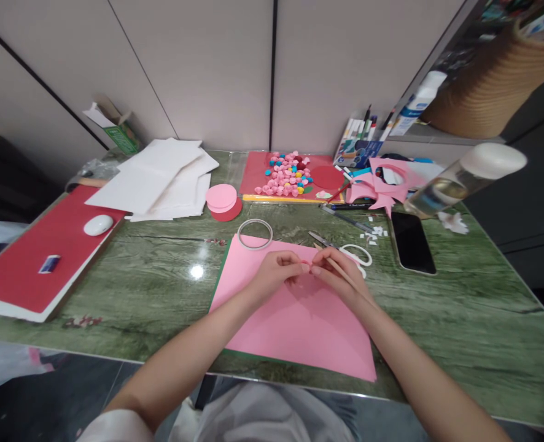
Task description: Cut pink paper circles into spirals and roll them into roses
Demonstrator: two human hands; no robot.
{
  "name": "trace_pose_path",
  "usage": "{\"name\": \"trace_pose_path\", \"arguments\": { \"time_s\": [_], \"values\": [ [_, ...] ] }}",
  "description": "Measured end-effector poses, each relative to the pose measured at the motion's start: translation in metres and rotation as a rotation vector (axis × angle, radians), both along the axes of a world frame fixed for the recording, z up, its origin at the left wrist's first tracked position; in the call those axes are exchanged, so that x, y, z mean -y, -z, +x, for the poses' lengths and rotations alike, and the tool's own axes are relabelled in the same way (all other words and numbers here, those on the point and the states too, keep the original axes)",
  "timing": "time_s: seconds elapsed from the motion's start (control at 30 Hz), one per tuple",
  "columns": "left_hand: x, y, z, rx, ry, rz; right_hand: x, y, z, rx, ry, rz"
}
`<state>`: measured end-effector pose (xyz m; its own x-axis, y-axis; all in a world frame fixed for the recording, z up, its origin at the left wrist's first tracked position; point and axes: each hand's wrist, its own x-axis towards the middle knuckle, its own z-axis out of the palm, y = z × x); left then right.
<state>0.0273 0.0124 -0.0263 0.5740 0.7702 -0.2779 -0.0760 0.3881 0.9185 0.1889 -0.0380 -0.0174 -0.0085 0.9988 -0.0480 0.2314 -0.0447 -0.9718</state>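
Over a sheet of pink paper (295,325), the fingertips of my left hand (283,268) and my right hand (334,270) meet in a pinch. Between them is a small pink piece (306,264), mostly hidden by the fingers; it looks like curled paper. A thin, pale wooden stick, perhaps a pencil (341,270), lies across the fingers of my right hand. Just beyond that hand are scissors with white handles (357,253), partly covered. A roll of narrow tape (255,234) rests on the paper's far edge.
Pink, blue and yellow rolled pieces (285,175) lie in a pile on a red sheet at the back. Pink paper scraps (382,181), a phone (412,242) and a tilted bottle (465,178) are on the right. White sheets (156,178) and a red board (27,258) occupy the left.
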Motion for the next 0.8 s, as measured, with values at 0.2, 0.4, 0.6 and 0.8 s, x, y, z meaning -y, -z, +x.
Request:
{"name": "trace_pose_path", "arguments": {
  "time_s": [0.2, 0.4, 0.6, 0.8],
  "values": [
    [0.000, 0.001, 0.000, 0.021, -0.014, -0.033, 0.000, 0.001, 0.000, 0.011, 0.011, -0.010],
    [-0.001, -0.003, 0.002, 0.043, -0.011, -0.092, -0.002, 0.000, -0.001, 0.013, 0.010, -0.017],
    [0.000, -0.005, 0.002, 0.012, 0.024, -0.100, -0.001, 0.003, 0.001, 0.013, 0.110, -0.011],
    [0.004, 0.002, 0.004, -0.044, 0.074, 0.006, -0.001, 0.012, 0.002, -0.076, 0.069, 0.047]
  ]
}}
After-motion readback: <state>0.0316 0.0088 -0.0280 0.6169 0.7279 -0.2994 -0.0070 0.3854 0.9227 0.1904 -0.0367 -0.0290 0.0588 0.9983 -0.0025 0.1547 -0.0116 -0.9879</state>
